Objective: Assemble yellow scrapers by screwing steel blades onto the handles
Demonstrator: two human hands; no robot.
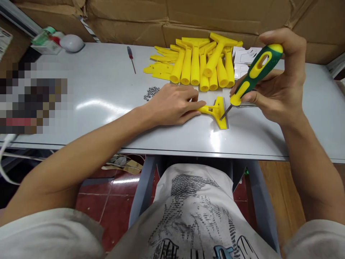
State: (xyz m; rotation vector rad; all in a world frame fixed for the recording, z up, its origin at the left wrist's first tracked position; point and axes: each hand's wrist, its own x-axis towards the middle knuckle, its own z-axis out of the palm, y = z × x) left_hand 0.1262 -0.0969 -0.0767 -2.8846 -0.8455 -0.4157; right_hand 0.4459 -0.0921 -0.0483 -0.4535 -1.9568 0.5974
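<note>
My left hand (pixel 179 104) is closed round the handle of a yellow scraper (pixel 221 111), which lies on the white table with its head to the right. A thin metal blade shows along the scraper's right edge. In my right hand (pixel 285 79) is a green and yellow screwdriver (pixel 253 73), held at a slant. Its tip meets the lower part of the scraper's head, at a screw spot too small to make out. Just beyond my left hand is a small heap of screws (pixel 151 92).
Several yellow scraper handles (pixel 191 64) are piled at the back, beside flat yellow plates (pixel 159 69). A second screwdriver (pixel 131 59) lies to their left. White printed cards (pixel 240 66) are behind my right hand. A white rounded object (pixel 72 43) stands far left. Cardboard (pixel 129 18) lines the back.
</note>
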